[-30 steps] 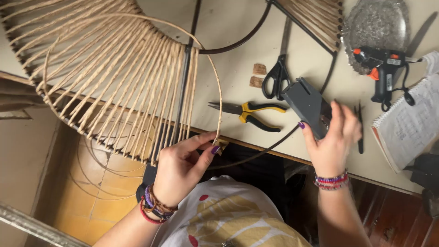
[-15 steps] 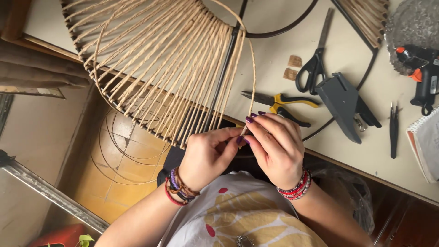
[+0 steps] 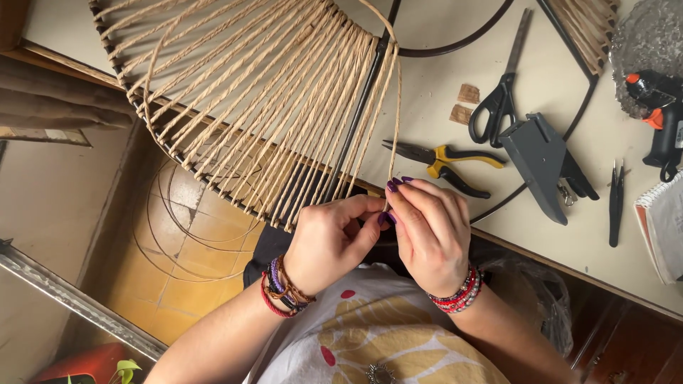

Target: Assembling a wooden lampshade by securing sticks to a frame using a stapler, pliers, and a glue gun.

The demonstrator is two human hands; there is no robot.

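left hand (image 3: pixel 331 242), right hand (image 3: pixel 427 231), fingertips pinching cord (image 3: pixel 393 128)

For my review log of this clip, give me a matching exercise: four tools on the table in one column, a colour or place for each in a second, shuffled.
Tools:
1. pliers
2. scissors
3. glue gun
4. staple gun

Descriptions:
A. grey, right of the pliers
B. yellow and black handles
C. black with orange, far right
D. black handles, beside two small brown scraps

Pairs: 1-B, 2-D, 3-C, 4-A
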